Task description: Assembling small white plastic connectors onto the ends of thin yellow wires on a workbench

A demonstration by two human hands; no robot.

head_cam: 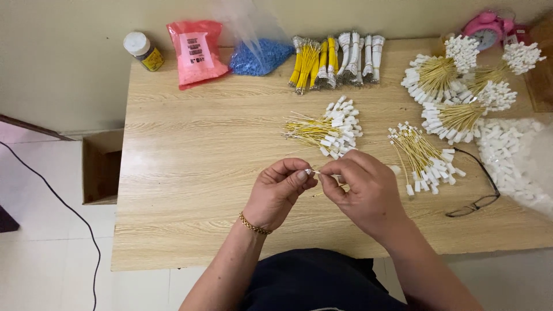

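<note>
Left hand (279,193) and right hand (360,193) pinch one thin yellow wire (318,172) between closed fingertips. It lies crosswise between them, above the worktop (190,173).

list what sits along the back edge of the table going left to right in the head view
White-capped jar → pink bag → clear bag of blue pieces → bundled yellow wires → bundled white wires → pink alarm clock
</note>
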